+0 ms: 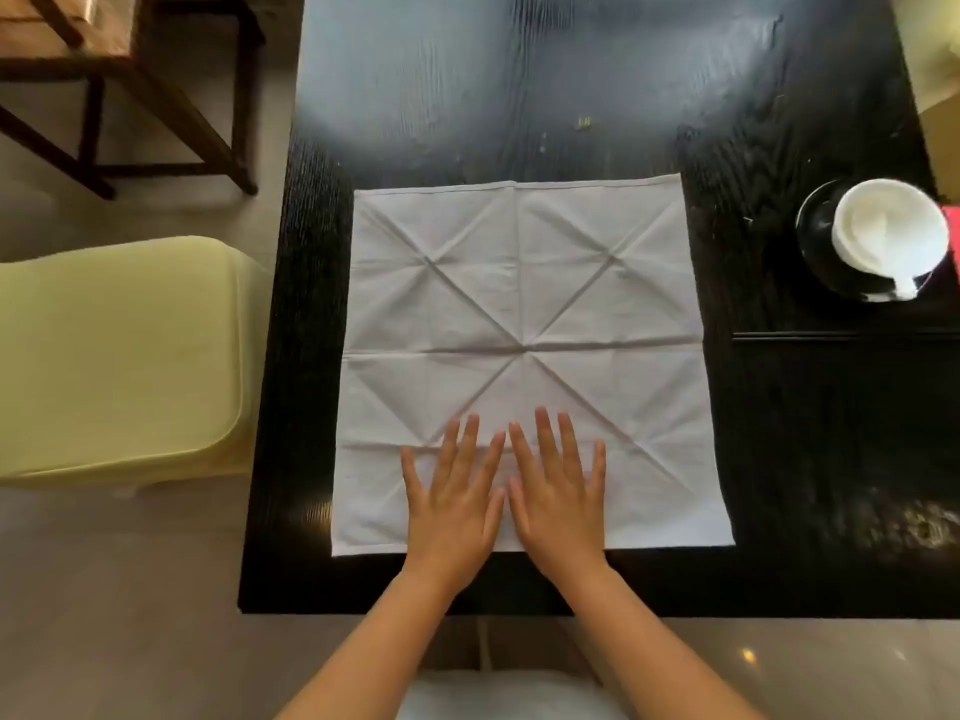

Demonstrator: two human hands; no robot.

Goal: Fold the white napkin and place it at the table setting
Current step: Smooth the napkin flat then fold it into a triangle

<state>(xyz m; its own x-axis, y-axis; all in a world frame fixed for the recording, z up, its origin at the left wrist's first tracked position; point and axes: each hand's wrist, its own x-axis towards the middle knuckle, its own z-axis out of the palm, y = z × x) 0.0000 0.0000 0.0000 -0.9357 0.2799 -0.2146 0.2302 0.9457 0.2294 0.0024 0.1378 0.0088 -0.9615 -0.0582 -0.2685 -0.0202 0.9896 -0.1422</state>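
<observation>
The white napkin [524,304] lies spread flat as a full square on the black table [779,459], marked with diagonal and straight crease lines that meet near its middle. My left hand [454,498] and my right hand [558,493] rest palm down side by side on the napkin's near half, fingers spread and pointing away from me. Neither hand holds anything. The table setting sits at the right: a white bowl [891,236] with a white spoon on a dark saucer [815,236], and dark chopsticks [841,335] lying just in front of it.
A pale yellow covered chair [119,356] stands left of the table. A dark wooden chair frame [171,96] is at the far left. Something red [953,236] shows at the right edge. The table's near edge runs just below the napkin.
</observation>
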